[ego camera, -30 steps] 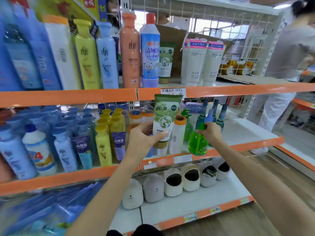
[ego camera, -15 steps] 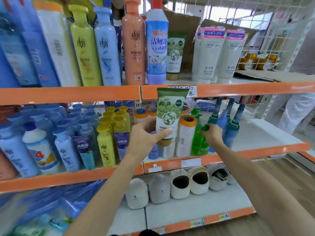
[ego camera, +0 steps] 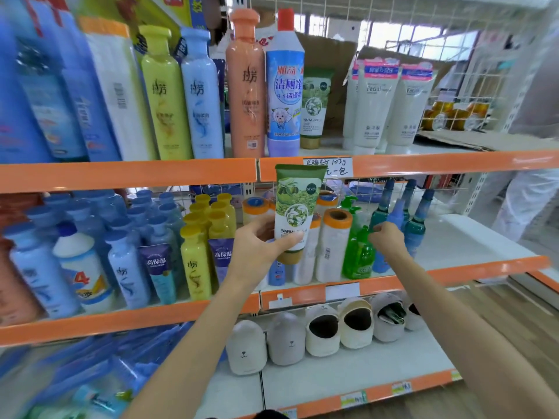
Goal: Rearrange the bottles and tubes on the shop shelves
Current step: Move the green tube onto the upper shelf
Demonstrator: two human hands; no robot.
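My left hand (ego camera: 258, 247) grips the lower part of a green olive-print tube (ego camera: 298, 204), held upright, cap down, in front of the orange edge of the upper shelf (ego camera: 423, 164). A matching green tube (ego camera: 314, 107) stands on that upper shelf between a blue toilet-cleaner bottle (ego camera: 284, 86) and white facial tubes (ego camera: 378, 107). My right hand (ego camera: 388, 240) is closed on the pump top of a green pump bottle (ego camera: 358, 258), which stands on the middle shelf (ego camera: 469, 264) beside teal bottles (ego camera: 416, 228).
White rolls with orange ends (ego camera: 334, 246) stand just behind the held tube. Yellow bottles (ego camera: 196, 261) and several blue ones (ego camera: 127, 267) fill the middle shelf's left. Slippers (ego camera: 323, 331) line the bottom shelf. A person in white (ego camera: 520, 204) stands at right.
My right hand has carried the green pump bottle from the shelf's front edge back in among the bottles. My left hand has raised the tube slightly. The view has moved closer.
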